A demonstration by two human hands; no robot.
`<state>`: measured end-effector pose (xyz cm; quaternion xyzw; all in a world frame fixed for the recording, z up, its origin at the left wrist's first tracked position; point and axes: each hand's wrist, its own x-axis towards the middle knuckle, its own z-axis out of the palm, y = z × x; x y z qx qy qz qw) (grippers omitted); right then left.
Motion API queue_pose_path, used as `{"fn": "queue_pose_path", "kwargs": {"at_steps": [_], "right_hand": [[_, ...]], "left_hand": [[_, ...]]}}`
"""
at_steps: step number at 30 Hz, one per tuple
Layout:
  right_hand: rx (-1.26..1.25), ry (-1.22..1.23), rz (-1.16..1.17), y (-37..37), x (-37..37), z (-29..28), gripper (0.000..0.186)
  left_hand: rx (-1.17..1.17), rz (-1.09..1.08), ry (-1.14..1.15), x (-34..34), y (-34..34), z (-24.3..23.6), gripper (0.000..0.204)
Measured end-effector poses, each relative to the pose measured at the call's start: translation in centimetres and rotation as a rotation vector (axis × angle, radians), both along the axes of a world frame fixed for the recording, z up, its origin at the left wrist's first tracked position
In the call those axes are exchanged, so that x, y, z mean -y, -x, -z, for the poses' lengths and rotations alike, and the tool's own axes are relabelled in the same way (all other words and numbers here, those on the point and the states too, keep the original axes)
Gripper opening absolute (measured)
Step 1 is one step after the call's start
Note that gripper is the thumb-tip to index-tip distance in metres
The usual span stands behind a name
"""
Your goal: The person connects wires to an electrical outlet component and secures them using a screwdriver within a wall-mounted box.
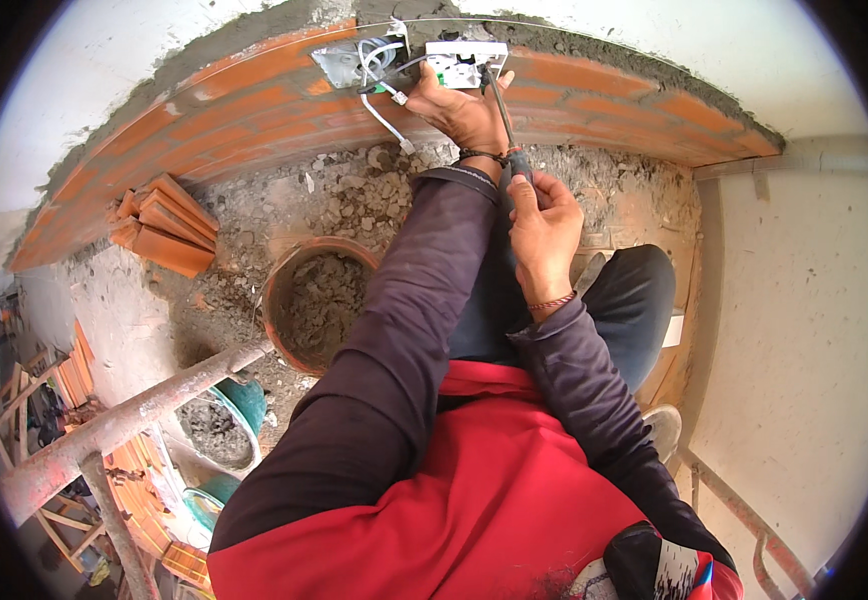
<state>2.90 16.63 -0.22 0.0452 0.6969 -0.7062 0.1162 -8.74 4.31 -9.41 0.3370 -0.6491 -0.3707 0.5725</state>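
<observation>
My left hand point(466, 118) is closed around a white electrical outlet fitting point(459, 52), holding it up in front of the brick wall. A screwdriver point(517, 165) with a dark handle is gripped in my right hand point(546, 232). Its long shaft slants up past my left fingers, and the tip meets the right side of the fitting. Beside the fitting, white cables point(372, 62) come out of a metal wall box point(339, 66). One cable hangs down with a white connector point(407, 147) at its end. Whether the tip sits in a screw is too small to tell.
Low orange brickwork point(254, 105) curves across the front, with rubble point(359, 190) at its foot. A mortar bucket point(270, 315) stands left of my left arm, near stacked clay pieces point(174, 228). A rusty metal pole point(144, 395) crosses the lower left, by a green bucket point(244, 402).
</observation>
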Motion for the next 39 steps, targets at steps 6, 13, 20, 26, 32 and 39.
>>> {"fn": "queue_pose_path", "kwargs": {"at_steps": [6,13,20,26,32,39], "right_hand": [[0.621,0.820,-0.136,0.9,-1.6,0.2,0.010],[0.210,0.001,-0.135,0.7,-0.2,0.2,0.018],[0.247,0.146,-0.179,0.5,0.0,1.6,0.023],[0.668,0.829,-0.215,1.0,-1.1,0.9,0.025],[0.306,0.362,-0.123,0.7,-1.0,1.8,0.017],[-0.009,0.109,-0.085,0.3,0.0,1.8,0.021]], "left_hand": [[-0.003,-0.004,0.019,0.2,-0.4,0.1,0.121],[0.012,0.036,0.045,0.1,-0.5,-0.4,0.120],[-0.037,0.072,0.028,-0.2,-0.4,-0.3,0.119],[-0.039,0.092,0.067,0.3,-0.6,-0.2,0.118],[-0.059,0.090,0.025,0.1,-0.6,-0.4,0.116],[-0.042,0.116,0.014,0.5,-0.4,-0.1,0.121]]}}
